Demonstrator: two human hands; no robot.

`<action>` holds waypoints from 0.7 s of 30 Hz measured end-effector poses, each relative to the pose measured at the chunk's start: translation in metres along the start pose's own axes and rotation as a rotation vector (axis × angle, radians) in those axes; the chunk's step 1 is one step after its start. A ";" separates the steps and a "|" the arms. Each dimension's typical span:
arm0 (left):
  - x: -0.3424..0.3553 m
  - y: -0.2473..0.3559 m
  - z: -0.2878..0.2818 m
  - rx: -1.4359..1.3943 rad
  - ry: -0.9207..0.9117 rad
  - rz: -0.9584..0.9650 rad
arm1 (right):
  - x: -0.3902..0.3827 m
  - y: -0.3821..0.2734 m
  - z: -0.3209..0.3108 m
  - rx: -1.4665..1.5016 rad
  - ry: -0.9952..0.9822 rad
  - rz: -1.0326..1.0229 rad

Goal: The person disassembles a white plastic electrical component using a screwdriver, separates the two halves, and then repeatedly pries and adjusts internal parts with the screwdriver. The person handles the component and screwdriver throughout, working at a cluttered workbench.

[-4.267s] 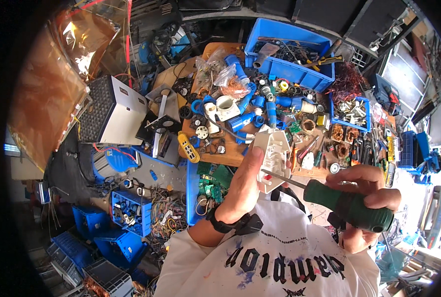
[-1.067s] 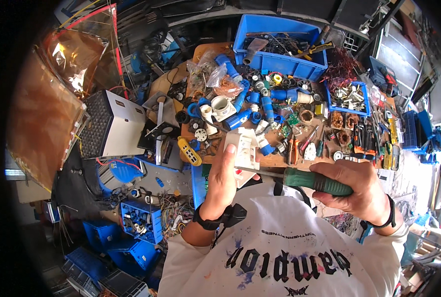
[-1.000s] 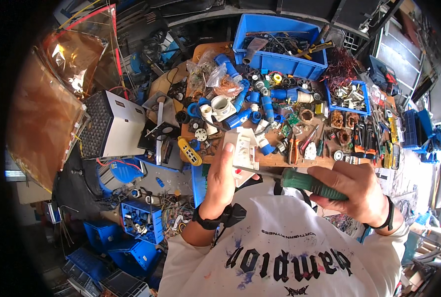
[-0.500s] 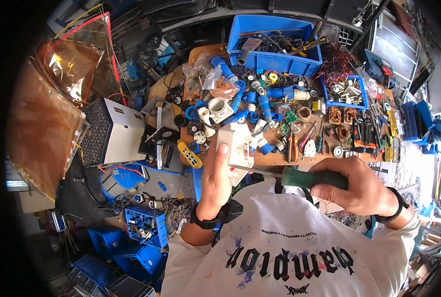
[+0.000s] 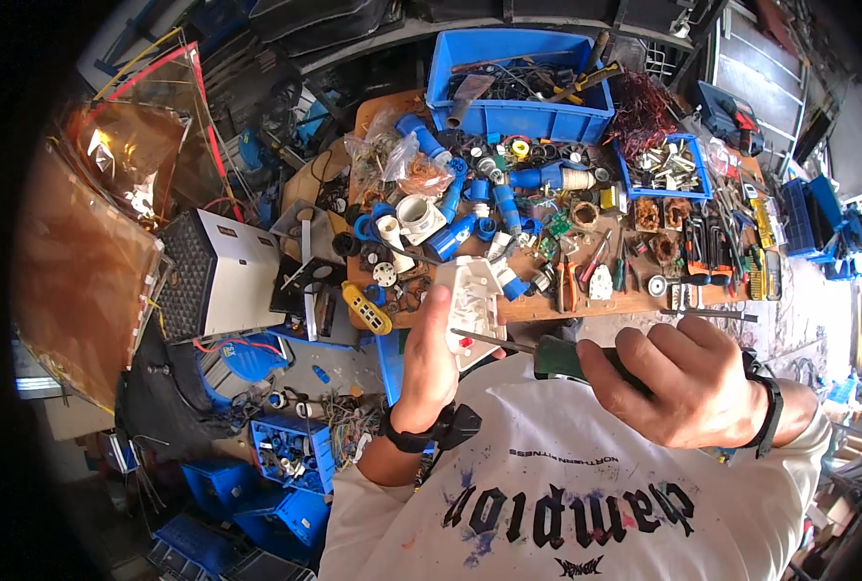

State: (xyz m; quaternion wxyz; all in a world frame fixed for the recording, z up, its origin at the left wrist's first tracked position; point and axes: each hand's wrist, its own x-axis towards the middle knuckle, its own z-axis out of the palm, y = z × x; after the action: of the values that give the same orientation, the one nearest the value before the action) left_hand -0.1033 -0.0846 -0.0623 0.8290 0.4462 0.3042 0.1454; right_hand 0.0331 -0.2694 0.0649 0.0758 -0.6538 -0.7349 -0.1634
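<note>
My left hand (image 5: 429, 363) grips a white plastic housing (image 5: 477, 295) by its left side, the thumb along its edge. The housing is tilted so that its hollow, ribbed inside shows, with a small red part near its lower end. In my right hand (image 5: 678, 378) is a screwdriver (image 5: 559, 357) with a dark green handle, the fingers wrapped round it. Its thin metal shaft points left, and the tip lies at the housing's lower end, near the red part. Whether the tip touches it, I cannot tell.
The wooden workbench (image 5: 538, 309) is crowded with blue and white plug parts, pliers (image 5: 568, 281) and other hand tools. At its back stands a large blue crate (image 5: 523, 118) of cables; a smaller blue tray (image 5: 668, 192) holds metal pieces. A yellow control pendant (image 5: 366, 308) lies at the left edge.
The housing has turned, so its inside now faces up more. My right hand has moved slightly left and down with the screwdriver, and its grip has rolled over. The view has shifted a little.
</note>
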 end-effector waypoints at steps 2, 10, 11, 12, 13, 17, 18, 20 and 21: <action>-0.001 0.011 0.003 -0.050 -0.026 0.052 | -0.001 0.004 0.003 0.073 -0.017 0.046; -0.006 0.014 0.009 -0.024 -0.032 0.104 | 0.005 0.008 -0.030 0.712 -0.272 0.496; -0.007 0.015 0.009 -0.016 -0.017 0.122 | 0.006 0.009 -0.030 0.774 -0.296 0.542; -0.007 0.015 0.009 -0.006 -0.026 0.123 | 0.004 0.009 -0.024 0.822 -0.269 0.573; -0.007 0.016 0.009 0.004 -0.035 0.125 | 0.002 0.010 -0.022 0.835 -0.251 0.571; -0.009 0.016 0.011 0.038 -0.063 0.113 | 0.002 0.008 -0.019 0.820 -0.200 0.535; -0.009 0.015 0.010 0.042 -0.064 0.118 | 0.002 0.007 -0.019 0.799 -0.193 0.522; -0.008 0.012 0.007 0.051 -0.067 0.127 | 0.001 0.009 -0.017 0.685 -0.160 0.423; -0.008 0.012 0.008 0.067 -0.066 0.116 | 0.001 0.010 -0.016 0.628 -0.145 0.369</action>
State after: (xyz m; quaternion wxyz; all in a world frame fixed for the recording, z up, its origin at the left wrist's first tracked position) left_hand -0.1044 -0.0872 -0.0466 0.8134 0.4950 0.2552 0.1681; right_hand 0.0413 -0.2730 0.0816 0.2489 -0.7299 -0.6225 0.1333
